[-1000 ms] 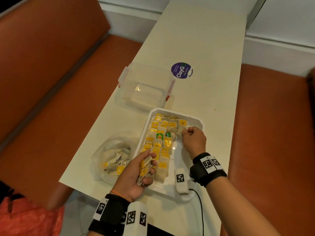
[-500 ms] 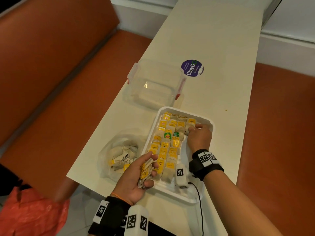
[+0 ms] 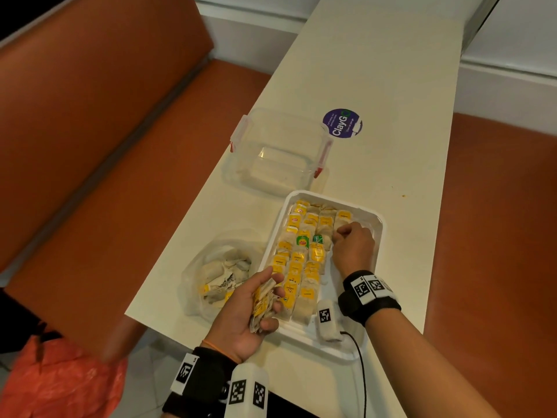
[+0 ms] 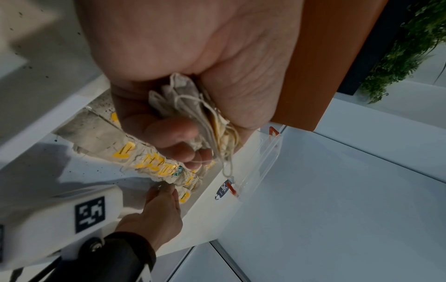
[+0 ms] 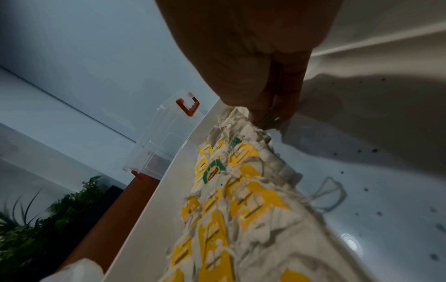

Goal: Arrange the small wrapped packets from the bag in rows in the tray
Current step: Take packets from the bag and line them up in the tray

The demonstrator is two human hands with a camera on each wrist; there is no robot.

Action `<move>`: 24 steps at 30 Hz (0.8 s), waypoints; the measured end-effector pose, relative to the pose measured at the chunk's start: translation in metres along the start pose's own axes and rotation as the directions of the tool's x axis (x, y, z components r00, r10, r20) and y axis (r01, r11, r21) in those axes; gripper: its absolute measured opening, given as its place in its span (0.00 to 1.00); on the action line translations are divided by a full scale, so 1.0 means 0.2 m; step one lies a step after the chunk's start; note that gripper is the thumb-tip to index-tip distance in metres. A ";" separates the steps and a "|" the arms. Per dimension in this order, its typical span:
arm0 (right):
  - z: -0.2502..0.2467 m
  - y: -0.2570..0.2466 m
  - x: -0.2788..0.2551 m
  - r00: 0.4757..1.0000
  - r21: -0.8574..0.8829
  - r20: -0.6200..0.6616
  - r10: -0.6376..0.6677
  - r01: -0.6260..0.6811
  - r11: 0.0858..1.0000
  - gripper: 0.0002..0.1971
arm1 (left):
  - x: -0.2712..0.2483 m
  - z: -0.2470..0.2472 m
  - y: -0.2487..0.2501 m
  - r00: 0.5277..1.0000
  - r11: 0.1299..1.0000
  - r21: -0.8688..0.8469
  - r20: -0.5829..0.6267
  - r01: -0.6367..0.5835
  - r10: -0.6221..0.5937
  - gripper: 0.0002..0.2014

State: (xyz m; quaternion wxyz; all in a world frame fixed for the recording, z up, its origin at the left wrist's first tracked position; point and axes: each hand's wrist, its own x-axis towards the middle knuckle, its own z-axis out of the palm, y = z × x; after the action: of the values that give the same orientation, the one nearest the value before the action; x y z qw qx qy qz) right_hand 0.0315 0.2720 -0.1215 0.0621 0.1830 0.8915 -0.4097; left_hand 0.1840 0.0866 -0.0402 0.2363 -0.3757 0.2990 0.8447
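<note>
Right hand (image 3: 353, 249) pinching a packet (image 5: 266, 122) into the tray (image 3: 380, 233) could disturb neighbouring rows, while left hand (image 3: 241, 315) clutches a loose bundle (image 3: 265, 300) that may slip.

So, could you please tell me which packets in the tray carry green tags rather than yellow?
Two side by side mid-tray: a green-and-yellow tag and a plain green tag.

Head looks down; wrists close; all share tray (image 3: 380, 227).
</note>
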 end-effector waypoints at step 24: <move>-0.47 -0.32 -0.72 0.597 0.070 0.605 -0.527 0.620 0.782 0.17 | -0.10 0.06 -0.06 0.991 0.995 0.092 0.128 -0.038 0.026 0.22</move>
State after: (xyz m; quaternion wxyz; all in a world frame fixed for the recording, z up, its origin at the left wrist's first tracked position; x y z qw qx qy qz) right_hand 0.1451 0.2659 0.0232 0.2160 -0.2569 0.8636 -0.3762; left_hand 0.1974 0.1006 -0.0218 0.2587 -0.3051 0.3288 0.8555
